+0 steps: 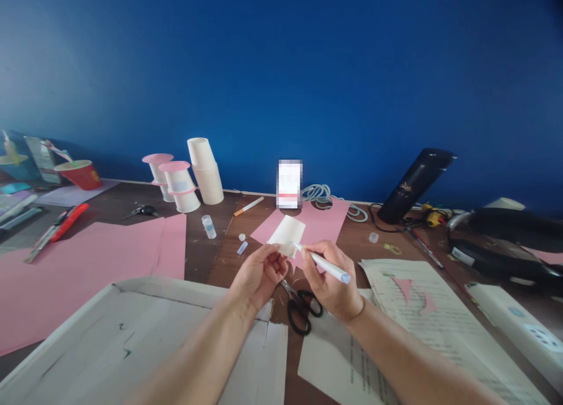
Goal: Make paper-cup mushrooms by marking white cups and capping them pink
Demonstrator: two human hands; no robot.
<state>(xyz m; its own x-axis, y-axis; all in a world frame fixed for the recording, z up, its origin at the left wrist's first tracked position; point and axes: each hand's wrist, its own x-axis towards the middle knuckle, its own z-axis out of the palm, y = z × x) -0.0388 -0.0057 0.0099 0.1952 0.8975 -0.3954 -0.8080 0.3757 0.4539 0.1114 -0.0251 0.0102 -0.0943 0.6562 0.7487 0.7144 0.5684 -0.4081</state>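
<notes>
A small cream-white piece of paper [288,232] is pinched along its lower left edge by my left hand [264,273], whose fingers are curled. My right hand [336,279] grips a white pen [328,266] with a pale blue end, its tip at the lower right part of the piece. Below the hands, black-handled scissors [303,311] lie on the brown table, their blades partly hidden by my left hand. Pink paper [328,217] lies behind the white piece. A phone [289,185] with a lit, blurred screen stands upright against the blue wall.
White paper cups [209,182] and two cup shapes with pink discs [182,188] stand back left. A glue tube [209,227] lies nearby. Large pink sheets [109,252] and a white board [162,323] cover the left; printed papers [422,311] and a tilted black bottle [413,188] are right.
</notes>
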